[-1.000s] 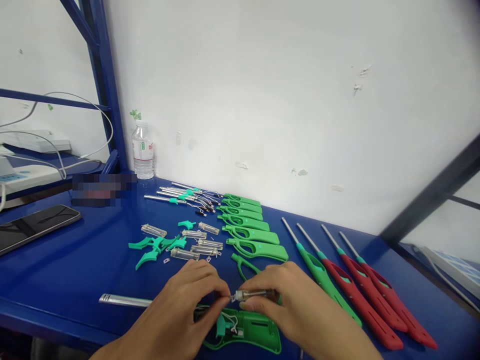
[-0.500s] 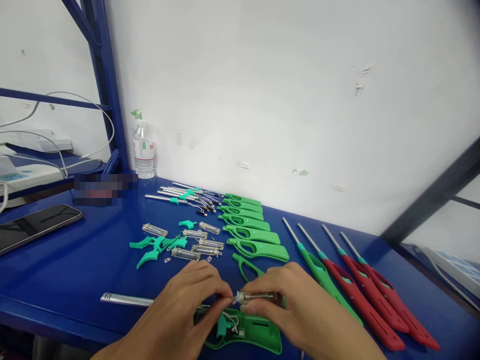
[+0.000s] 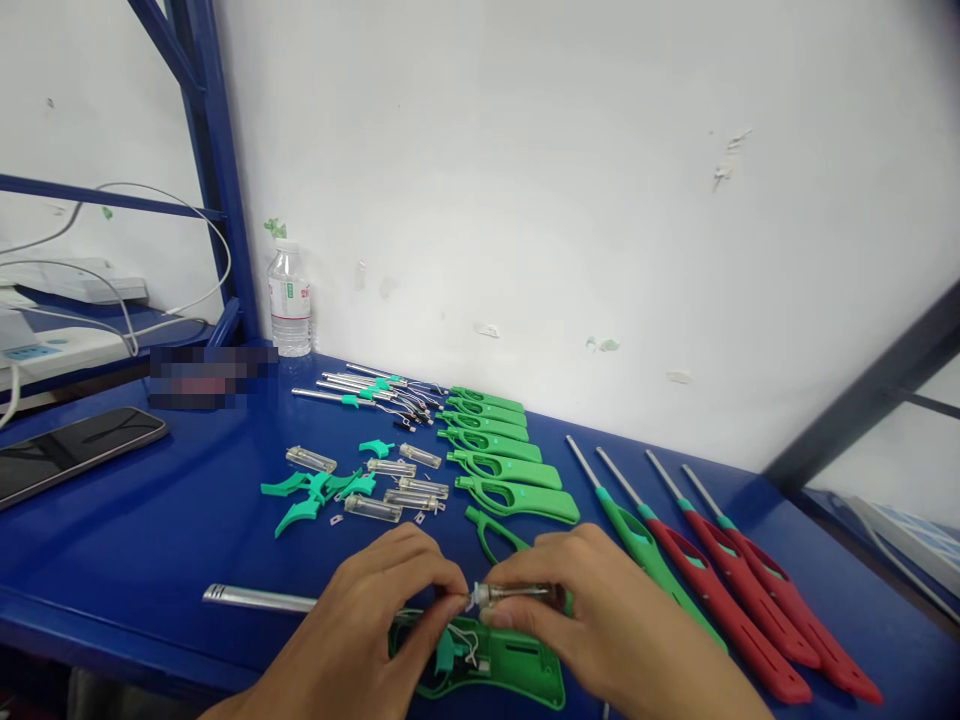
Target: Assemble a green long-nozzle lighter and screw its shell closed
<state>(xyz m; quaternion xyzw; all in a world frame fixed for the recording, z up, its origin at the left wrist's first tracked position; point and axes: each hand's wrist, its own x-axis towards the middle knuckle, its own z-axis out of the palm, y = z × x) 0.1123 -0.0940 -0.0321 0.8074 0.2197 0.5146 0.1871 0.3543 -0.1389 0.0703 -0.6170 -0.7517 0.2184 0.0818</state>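
Note:
My right hand (image 3: 577,610) is closed around a clear lighter fuel tank (image 3: 517,591), its white valve end pointing left. At that valve end my left hand (image 3: 390,610) pinches a small pale clip (image 3: 471,600), mostly covered by thumb and forefinger. Below both hands lies an opened green lighter handle shell (image 3: 525,665), with a teal trigger (image 3: 448,652) and white wires (image 3: 471,640) inside. A metal lighter tube (image 3: 259,598) sticks out to the left from behind my left hand. Another green shell half (image 3: 499,540) lies partly hidden behind my right hand.
Several clear tanks (image 3: 373,508) and teal triggers (image 3: 300,512) lie beyond my left hand. Behind them are metal tubes with wires (image 3: 341,398) and a row of green shells (image 3: 517,500). Red lighters (image 3: 750,620) and a green one (image 3: 660,565) lie right. A bottle (image 3: 289,300) and phone (image 3: 75,455) stand left.
Both hands hold almost the same pose, with the clip and the tank's valve end still close together. The view has shifted very slightly.

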